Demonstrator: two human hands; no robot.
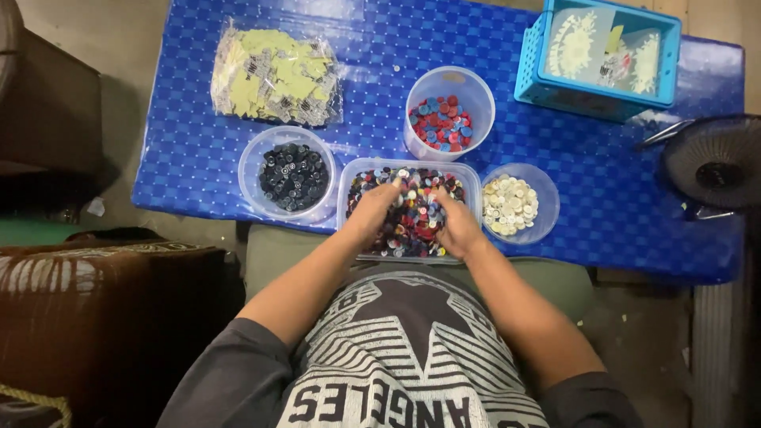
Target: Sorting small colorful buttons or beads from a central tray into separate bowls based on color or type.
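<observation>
A clear rectangular tub (471, 176) full of mixed coloured buttons sits at the near edge of a blue table (602, 182). Both hands are down in it. My left hand (371, 210) rests on the buttons at the tub's left side, fingers curled into the pile. My right hand (456, 224) lies on the right side, fingers bent among the buttons. I cannot tell whether either hand pinches a button. Around the tub stand a round tub of black buttons (292, 176), a taller tub of red and blue buttons (444, 123) and a small bowl of cream buttons (511, 204).
A clear bag of pale yellow card pieces (273, 75) lies at the back left of the table. A blue plastic basket (602, 55) with packets stands at the back right. A black fan (713, 166) is at the right edge. A brown seat (103, 317) is on my left.
</observation>
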